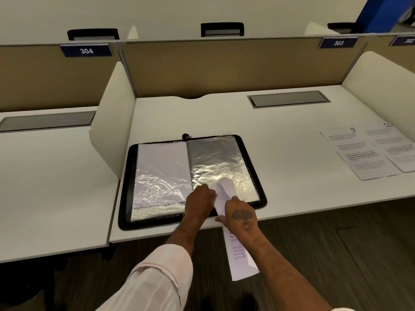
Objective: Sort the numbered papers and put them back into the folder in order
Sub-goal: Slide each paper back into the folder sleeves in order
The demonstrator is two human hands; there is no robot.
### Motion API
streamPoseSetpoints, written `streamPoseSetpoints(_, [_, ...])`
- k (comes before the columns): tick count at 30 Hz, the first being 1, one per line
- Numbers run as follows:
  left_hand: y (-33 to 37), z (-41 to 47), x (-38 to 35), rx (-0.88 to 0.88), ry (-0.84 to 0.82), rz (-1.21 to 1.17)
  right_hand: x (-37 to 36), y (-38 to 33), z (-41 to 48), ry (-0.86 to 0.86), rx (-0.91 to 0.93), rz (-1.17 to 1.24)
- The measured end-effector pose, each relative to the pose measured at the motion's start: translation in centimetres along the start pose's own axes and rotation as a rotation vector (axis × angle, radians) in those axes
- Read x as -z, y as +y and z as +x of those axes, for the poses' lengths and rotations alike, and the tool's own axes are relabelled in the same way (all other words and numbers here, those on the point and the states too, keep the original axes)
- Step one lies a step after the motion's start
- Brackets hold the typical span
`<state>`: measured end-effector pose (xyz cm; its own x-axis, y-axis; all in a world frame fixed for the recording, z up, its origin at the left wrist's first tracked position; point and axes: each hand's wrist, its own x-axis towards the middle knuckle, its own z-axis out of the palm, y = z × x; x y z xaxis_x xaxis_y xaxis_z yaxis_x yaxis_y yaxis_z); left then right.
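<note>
A black folder (125, 187) lies open on the white desk, its clear plastic sleeves shiny. The left sleeve (161, 167) shows a white sheet inside; the right sleeve (217, 160) looks grey. My right hand (241, 215) grips a curled printed paper (239, 254) whose top end lies at the lower edge of the right sleeve. My left hand (199, 203) rests at the sleeve's bottom edge beside the paper, fingers curled there; what they hold is hidden. Two printed sheets marked 9 (359, 153) and 10 (395, 147) lie at the desk's right.
White dividers (112, 122) flank the desk, with a tan back panel (235, 66) behind. A grey cable hatch (288, 98) is set in the desk at the back right. Neighbouring desk 304 is at the left. Dark floor lies below the desk's front edge.
</note>
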<state>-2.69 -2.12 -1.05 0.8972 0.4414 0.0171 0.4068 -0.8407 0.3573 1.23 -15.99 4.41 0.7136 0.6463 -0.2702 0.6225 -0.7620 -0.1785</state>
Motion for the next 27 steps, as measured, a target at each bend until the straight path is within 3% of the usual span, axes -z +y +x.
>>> streamPoseSetpoints(5, [0.4,-0.1,-0.3,-0.006,0.044,0.023,-0.3,2.6,0.5,0.090,-0.089,0.360])
streamPoseSetpoints(9, [0.7,-0.3,-0.8,-0.032,0.097,0.024,-0.8,4.1,1.0,0.154,-0.274,0.749])
streamPoseSetpoints(16, [0.7,-0.3,-1.8,-0.047,0.095,0.096,-1.1,5.7,3.0,0.202,-0.481,0.945])
streamPoseSetpoints(20, [0.2,-0.7,-2.8,-0.027,0.081,0.151,-1.1,6.1,4.0,0.234,-0.476,1.036])
streamPoseSetpoints(24, [-0.7,-1.3,-3.2,-0.006,0.063,0.211,-1.8,8.1,3.3,0.084,-0.483,1.129])
streamPoseSetpoints(27, [-0.9,-1.5,-3.1,0.005,0.061,0.225,-2.9,10.6,1.9,-0.254,-0.468,1.104])
